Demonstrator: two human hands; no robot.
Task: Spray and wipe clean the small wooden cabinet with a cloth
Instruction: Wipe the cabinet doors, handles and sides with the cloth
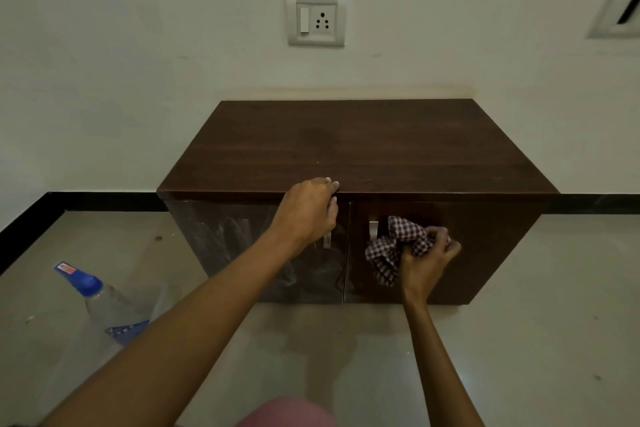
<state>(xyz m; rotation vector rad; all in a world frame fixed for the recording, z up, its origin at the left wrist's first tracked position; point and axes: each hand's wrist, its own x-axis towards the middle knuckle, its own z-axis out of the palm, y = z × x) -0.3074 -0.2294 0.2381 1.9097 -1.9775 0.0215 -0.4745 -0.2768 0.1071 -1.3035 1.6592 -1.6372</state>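
A small dark wooden cabinet (360, 149) with two doors stands on the floor against the wall. My left hand (308, 210) grips the top front edge of the cabinet above the left door, fingers curled over the edge. My right hand (427, 255) holds a crumpled checked cloth (394, 246) pressed against the right door, just right of its metal handle (373, 229). The left door shows streaky smears. A clear spray bottle (100, 302) with a blue cap lies tilted on the floor to the left, apart from both hands.
A switch and socket plate (317, 18) is on the wall above the cabinet. A black skirting strip (104, 201) runs along the wall base. A second wall fitting (620, 10) sits at the upper right. Pink clothing (287, 412) shows at the bottom edge.
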